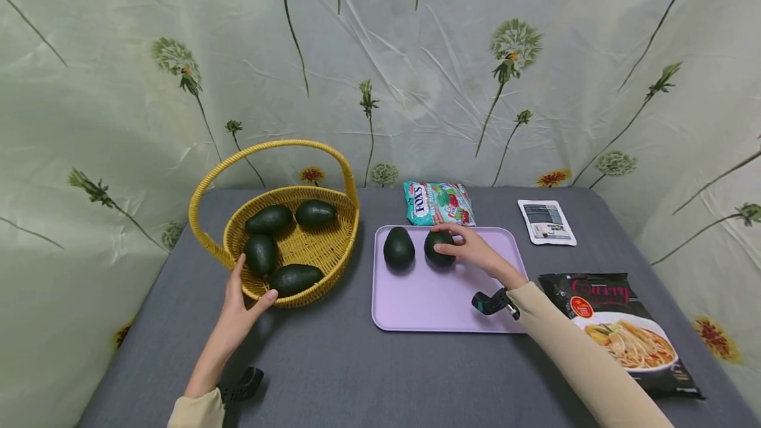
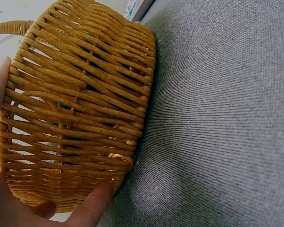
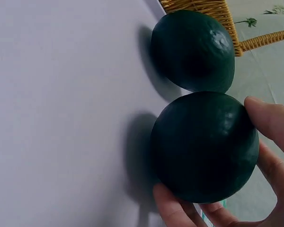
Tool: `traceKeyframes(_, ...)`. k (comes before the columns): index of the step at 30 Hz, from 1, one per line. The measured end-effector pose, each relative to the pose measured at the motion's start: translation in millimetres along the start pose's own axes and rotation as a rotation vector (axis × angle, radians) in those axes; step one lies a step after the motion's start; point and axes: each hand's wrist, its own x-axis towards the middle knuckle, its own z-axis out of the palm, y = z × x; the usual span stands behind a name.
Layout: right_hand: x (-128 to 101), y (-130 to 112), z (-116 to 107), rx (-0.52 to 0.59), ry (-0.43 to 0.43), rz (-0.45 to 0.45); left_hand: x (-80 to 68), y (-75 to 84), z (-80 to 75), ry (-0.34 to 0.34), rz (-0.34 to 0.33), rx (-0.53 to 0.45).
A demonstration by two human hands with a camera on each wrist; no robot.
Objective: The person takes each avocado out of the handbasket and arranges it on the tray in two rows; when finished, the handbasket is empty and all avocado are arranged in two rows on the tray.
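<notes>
My right hand (image 1: 470, 248) grips a dark green avocado (image 1: 438, 249) on the lilac tray (image 1: 416, 316); the right wrist view shows the thumb and fingertips around that avocado (image 3: 203, 149). Just left of it lies a second avocado (image 1: 399, 248), also on the tray. At the front left of a yellow wicker basket (image 1: 333, 283), my left hand (image 1: 236, 309) holds the wall, thumb and fingers spread along it. Inside the basket lie several avocados (image 1: 295, 279). In the left wrist view, the woven wall (image 2: 80, 109) fills the space between thumb and fingers.
Behind the tray lies a Fox's candy bag (image 1: 440, 203). A small white packet (image 1: 547, 222) is at the back right. A black curry noodle pack (image 1: 624, 335) lies under and beside the right forearm. The basket's tall handle (image 1: 285, 143) arches above it. A floral curtain (image 1: 416, 84) hangs behind the grey table.
</notes>
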Motion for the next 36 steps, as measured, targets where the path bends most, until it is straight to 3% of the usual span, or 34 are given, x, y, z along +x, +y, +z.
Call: traceKeyframes(36, -8.5, -3.6, -6.8, -0.056, -0.029, -0.005, 0.2, 0.4, 1.1, 0.019, 0.007, -0.01)
